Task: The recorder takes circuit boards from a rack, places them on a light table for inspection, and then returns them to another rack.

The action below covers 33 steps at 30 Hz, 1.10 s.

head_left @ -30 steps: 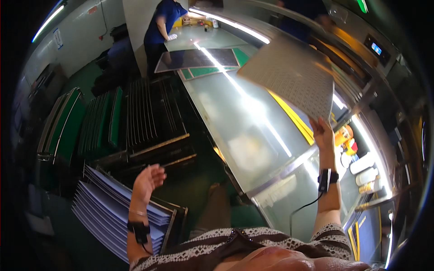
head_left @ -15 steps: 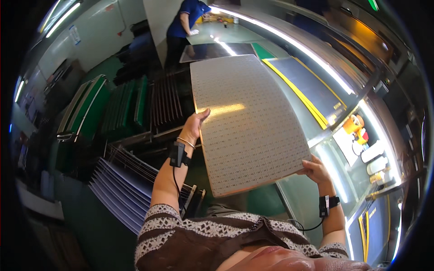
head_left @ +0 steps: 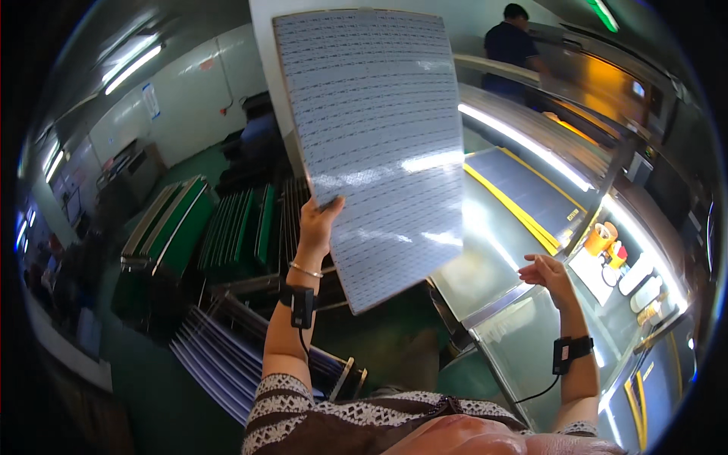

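Note:
A large thin panel (head_left: 379,136) with rows of small printed marks, like a circuit board sheet, stands tilted up in front of me. My left hand (head_left: 318,226) is closed on its left edge, the thumb lying over the face. The fingers behind the panel are hidden. My right hand (head_left: 550,277) is off the panel, to the right of its lower corner, above the glass-topped table (head_left: 500,326). Its fingers are loosely bent and apart, with nothing visible in them.
Racks of green-sided boards (head_left: 235,227) stand at the left. Nearer is a rack of pale sheets (head_left: 212,364). A dark yellow-edged screen (head_left: 523,189) lies on the table, with tape rolls (head_left: 601,239) and bottles (head_left: 644,292) to its right. A person (head_left: 512,53) stands far right.
My right hand has let go of the panel's lower right corner. The panel, in my left hand, has been raised and tipped more upright. My view has shifted.

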Tool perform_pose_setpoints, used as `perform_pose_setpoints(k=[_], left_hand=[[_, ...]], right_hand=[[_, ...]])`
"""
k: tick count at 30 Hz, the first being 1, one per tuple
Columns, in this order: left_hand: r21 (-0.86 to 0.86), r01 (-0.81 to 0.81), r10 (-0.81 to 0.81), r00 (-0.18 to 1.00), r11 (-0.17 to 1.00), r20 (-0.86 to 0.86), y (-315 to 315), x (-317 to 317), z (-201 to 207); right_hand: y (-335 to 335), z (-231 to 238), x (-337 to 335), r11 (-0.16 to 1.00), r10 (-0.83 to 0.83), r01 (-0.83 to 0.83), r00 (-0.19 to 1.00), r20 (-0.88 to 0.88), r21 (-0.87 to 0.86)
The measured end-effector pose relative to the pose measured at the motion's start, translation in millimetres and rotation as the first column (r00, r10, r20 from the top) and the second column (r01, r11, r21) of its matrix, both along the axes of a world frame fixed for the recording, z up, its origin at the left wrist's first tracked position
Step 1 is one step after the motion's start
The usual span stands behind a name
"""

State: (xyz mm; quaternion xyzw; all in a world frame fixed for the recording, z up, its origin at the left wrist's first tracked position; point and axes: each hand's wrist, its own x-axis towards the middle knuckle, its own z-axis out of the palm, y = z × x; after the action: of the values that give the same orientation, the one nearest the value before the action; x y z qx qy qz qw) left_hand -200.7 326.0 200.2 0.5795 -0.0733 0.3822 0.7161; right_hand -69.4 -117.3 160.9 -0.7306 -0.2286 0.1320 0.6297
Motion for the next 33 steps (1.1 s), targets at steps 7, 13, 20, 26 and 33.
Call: perform_pose_setpoints(k=[7, 13, 20, 26, 33], left_hand=[[0.543, -0.319, 0.297, 0.946, 0.777, 0.131, -38.5, -6.5, -1.6], [0.896, -0.414, 0.054, 0.910, 0.160, 0.411, -76.9, 7.0, -18.0], [0.951, -0.307, -0.057, 0.950, 0.026, 0.308, -59.0, 53.9, -81.5], [0.951, -0.296, -0.093, 0.953, -0.084, 0.289, -60.5, 91.4, -135.4], [0.995, 0.018, 0.432, 0.901, -0.103, 0.029, -21.2, 58.0, -154.0]], right_hand=[[-1.4, 61.6, -32.5, 0.867, 0.278, -0.260, 0.960, 0.021, 0.424], [-37.9, 66.7, -51.8, 0.711, 0.277, -0.075, 0.943, -0.181, 0.699], [-68.4, -43.6, -47.6, 0.722, 0.158, 0.202, 0.884, -0.441, 0.662], [-72.4, -130.8, -41.2, 0.848, -0.116, 0.419, 0.745, -0.657, 0.326], [-12.9, -208.0, -26.8, 0.820, -0.058, 0.499, 0.561, -0.826, 0.281]])
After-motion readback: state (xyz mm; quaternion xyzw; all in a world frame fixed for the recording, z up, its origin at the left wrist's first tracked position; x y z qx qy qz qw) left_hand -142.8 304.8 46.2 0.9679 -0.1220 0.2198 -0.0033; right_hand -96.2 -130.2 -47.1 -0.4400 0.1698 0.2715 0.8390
